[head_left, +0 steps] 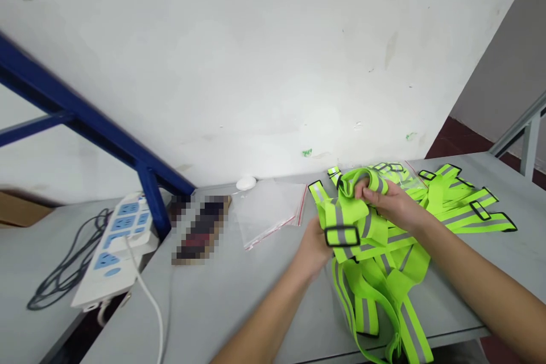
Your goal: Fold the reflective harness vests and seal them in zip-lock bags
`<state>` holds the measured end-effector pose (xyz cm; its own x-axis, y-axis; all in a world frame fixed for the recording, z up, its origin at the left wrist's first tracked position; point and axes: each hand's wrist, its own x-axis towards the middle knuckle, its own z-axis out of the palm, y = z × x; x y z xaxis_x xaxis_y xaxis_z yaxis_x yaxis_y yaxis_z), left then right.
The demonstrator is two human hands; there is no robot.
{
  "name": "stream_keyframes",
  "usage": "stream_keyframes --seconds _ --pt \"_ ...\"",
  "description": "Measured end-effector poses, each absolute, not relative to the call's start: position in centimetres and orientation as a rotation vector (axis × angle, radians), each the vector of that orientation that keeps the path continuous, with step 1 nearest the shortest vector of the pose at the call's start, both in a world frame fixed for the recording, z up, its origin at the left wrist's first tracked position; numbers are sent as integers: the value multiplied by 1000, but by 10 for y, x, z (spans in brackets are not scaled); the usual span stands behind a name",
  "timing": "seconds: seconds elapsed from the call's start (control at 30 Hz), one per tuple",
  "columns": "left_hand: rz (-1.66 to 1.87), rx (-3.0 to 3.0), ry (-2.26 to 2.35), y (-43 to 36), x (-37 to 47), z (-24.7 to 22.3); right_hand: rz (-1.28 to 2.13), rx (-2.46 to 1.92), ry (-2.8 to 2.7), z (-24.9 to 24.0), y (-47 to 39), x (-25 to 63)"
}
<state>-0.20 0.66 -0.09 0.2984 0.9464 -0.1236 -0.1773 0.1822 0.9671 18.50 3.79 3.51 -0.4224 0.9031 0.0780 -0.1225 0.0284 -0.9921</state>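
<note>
1. Two bare hands work at the right of the grey table (205,307), both on yellow-green webbing (341,213) with grey stripes.
2. The right hand (394,205) grasps a looped fold at the upper end of the webbing, thumb and fingers closed on it.
3. The left hand (313,247) grips the left edge of the same webbing, beside a black rectangular buckle (342,228); its fingertips are hidden behind the material.
4. The loose straps (452,222), of like colour, spread beneath and to the right of the hands; some strap ends reach the table's near edge, and several carry black buckles.
5. A clear bag with a red line (412,179) lies at the far side, among the straps and partly covered by them.
6. Clear flat bags (268,210), also edged in red, lie left of the webbing, near the wall (273,68); a small white object (246,183) sits at their far left corner.
7. A pixelated item (202,230) lies farther left; its identity cannot be told.
8. A white power strip (123,233) with blue socket faces occupies the left, beyond a blue metal frame (85,108). A dark cable (63,264) lies coiled beside it, and a white cable (147,296) runs toward the near side.
</note>
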Motion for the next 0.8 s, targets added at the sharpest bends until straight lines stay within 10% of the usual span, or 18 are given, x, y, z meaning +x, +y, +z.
stream_keyframes --seconds 0.3,0.8 --pt "1112 976 909 18 -18 1 648 -766 -2435 35 -10 172" --pt "1030 876 902 9 -10 1 309 -1103 -1870 -16 -9 155"
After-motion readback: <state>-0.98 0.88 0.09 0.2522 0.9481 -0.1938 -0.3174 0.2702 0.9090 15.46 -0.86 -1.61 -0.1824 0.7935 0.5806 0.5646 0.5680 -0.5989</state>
